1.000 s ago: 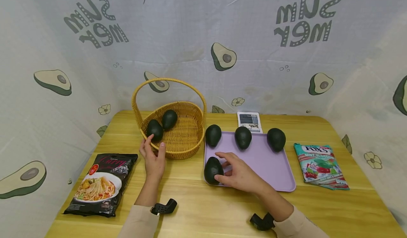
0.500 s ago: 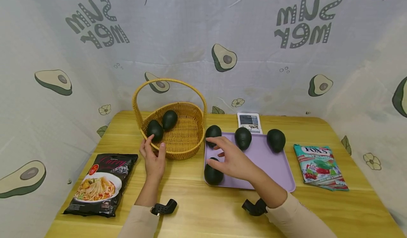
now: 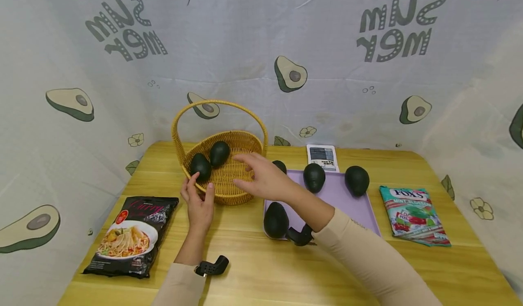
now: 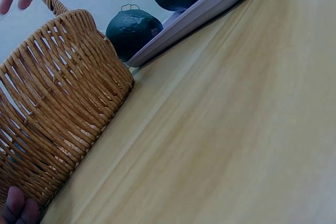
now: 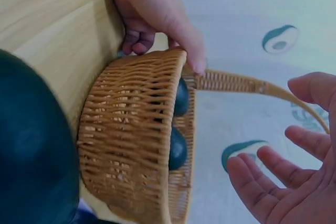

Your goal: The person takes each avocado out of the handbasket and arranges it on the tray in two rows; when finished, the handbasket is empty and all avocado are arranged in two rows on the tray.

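Observation:
A yellow wicker basket [image 3: 233, 179] with a tall handle holds two dark avocados [image 3: 200, 167] on its left side. My left hand [image 3: 198, 208] grips the basket's near left rim, and its bent fingers touch the woven wall in the right wrist view. My right hand [image 3: 265, 176] hovers over the basket's right side, fingers spread with nothing in them. On the lilac tray [image 3: 339, 208], one avocado [image 3: 276, 220] lies at the front left corner. Others sit along its back edge: one [image 3: 314, 177] in the middle, one [image 3: 357, 180] at right, and one [image 3: 279, 165] mostly hidden behind my right hand.
A black noodle packet [image 3: 132, 235] lies at the left of the wooden table [image 3: 245, 265]. To the tray's right is a Fox's candy bag [image 3: 414, 215]. A white packet [image 3: 322, 157] lies behind the tray, near the curtain [image 3: 245, 47].
My right hand has let go of the front left avocado, lifted away and moved left and back over the basket. That avocado stays on the tray. My left hand keeps its place.

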Demonstrator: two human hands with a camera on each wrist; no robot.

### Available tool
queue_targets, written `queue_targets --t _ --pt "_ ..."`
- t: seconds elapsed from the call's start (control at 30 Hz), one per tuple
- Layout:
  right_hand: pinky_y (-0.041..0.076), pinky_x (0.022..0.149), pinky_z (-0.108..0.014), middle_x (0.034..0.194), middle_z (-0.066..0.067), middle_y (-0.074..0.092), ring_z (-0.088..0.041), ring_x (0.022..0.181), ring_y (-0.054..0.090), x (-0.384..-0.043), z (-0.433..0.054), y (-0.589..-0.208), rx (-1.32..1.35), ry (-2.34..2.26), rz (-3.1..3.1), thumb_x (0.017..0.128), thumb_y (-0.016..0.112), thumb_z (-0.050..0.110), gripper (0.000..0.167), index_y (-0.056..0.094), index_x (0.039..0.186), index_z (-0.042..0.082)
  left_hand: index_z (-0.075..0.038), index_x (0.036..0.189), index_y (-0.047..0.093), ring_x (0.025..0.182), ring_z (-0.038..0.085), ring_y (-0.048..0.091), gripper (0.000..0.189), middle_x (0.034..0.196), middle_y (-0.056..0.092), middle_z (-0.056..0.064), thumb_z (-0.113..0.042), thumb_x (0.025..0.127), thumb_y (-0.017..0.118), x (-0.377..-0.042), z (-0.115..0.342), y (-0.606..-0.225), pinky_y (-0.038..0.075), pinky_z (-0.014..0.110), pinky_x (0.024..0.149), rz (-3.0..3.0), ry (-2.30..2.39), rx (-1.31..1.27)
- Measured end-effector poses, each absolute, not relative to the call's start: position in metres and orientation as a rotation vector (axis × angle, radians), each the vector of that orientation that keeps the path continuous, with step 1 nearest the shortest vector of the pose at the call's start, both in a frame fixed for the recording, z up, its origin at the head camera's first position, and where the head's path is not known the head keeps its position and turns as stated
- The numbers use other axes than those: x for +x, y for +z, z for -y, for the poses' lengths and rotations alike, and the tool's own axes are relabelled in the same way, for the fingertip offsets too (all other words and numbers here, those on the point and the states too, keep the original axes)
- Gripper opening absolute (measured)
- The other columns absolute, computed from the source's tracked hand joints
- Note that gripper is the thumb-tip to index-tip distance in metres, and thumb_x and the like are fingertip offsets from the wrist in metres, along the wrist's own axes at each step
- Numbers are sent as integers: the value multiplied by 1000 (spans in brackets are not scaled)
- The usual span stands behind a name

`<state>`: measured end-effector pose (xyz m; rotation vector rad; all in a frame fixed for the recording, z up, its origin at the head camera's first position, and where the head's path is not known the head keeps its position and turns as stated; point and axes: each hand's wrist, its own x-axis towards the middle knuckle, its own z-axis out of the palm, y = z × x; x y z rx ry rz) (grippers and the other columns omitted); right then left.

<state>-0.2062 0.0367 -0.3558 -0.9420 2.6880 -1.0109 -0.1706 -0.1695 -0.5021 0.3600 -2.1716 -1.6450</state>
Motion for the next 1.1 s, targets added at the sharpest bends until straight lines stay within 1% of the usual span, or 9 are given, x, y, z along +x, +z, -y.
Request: queue_targets --t 0.13,0.27,0.37,0.57,0.77,1.0,1.03,1.1 --pt "57 89 -40 142 -8 58 -23 115 65 -218 -17 -356 -939 -991 -2672 96 71 34 59 52 149 17 -27 153 38 91 21 47 54 165 9 12 -36 104 57 -172 170 -502 41 26 80 2181 -1629 365" --pt "54 94 -43 137 -10 60 -30 116 63 -232 1 -361 -932 -1007 -2639 96 71 31 56 53 146 14 -27 153 38 88 19 47 53 165 9 13 -35 104 58 -173 170 -502 41 24 78 2179 -1626 362" --pt "52 99 -46 137 -15 61 -35 122 60 -243 14 -370 -920 -1018 -2607 97 70 28 53 54 145 11 -27 152 39 84 17 45 53 164 9 13 -34 104 58 -175 170 -502 40 22 76 2173 -1628 360" --pt "49 106 -48 141 -21 60 -35 131 57 -256 37 -390 -843 -1004 -2563 97 69 24 53 54 144 7 -27 152 40 81 13 44 52 164 10 13 -33 104 58 -175 171 -504 40 20 74 2168 -1623 365" --pt "47 109 -47 147 -18 55 -33 136 54 -264 55 -409 -702 -1104 -2532 98 67 24 53 52 147 9 -25 152 40 77 11 44 52 164 10 14 -32 104 58 -175 171 -503 40 20 72 2166 -1610 349" --pt "43 113 -48 154 -10 51 -30 142 49 -269 66 -425 -560 -1242 -2519 100 64 23 54 48 151 13 -23 153 39 80 13 44 54 164 10 16 -32 103 59 -174 170 -503 41 21 73 2171 -1612 340" --pt "43 114 -48 155 -10 51 -30 142 49 -269 68 -426 -553 -1262 -2517 100 64 23 54 48 151 14 -23 153 38 81 14 45 54 164 10 16 -32 103 59 -174 170 -503 41 21 74 2173 -1609 341" --pt "46 109 -48 155 -9 50 -31 134 55 -270 71 -430 -543 -1295 -2502 101 62 24 54 47 152 16 -23 153 38 83 15 45 55 164 10 16 -32 103 59 -174 170 -503 41 22 75 2174 -1600 349"
